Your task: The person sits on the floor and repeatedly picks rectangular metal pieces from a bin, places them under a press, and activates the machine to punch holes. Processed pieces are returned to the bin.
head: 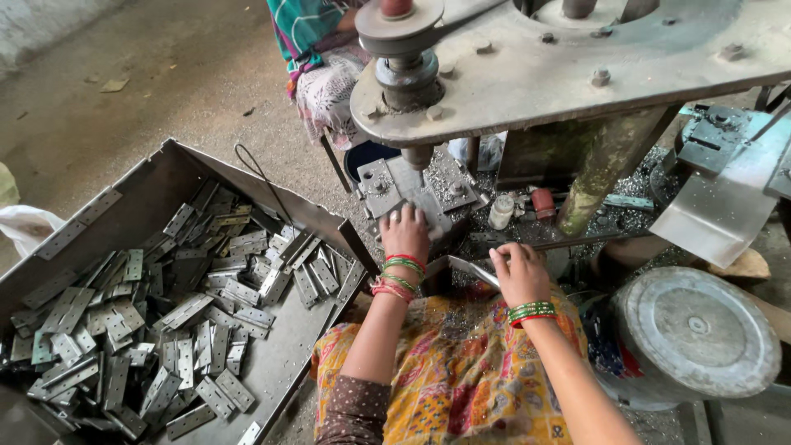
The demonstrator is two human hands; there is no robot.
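Your left hand (405, 233) lies flat, fingers together, on the metal plate (428, 202) under the drill spindle (418, 156). Your right hand (519, 272), right of that spindle, curls over a grey metal piece (465, 268); finger grip unclear. Tray of hinges (165, 305) lies left of it.

A bare concrete floor (165, 74) carries everything here. On its left stands a big, shallow metal tray (156, 177), tilted, with a heap of flat grey hinge plates (165, 321) lying loose inside it. A white bag (25, 227) sits just beyond the tray's far left edge. To the right, near, a round metal drum (696, 334) rests on the floor beside the machine's rusty leg (606, 165). Metal shavings (634, 185) litter the ground around that leg.
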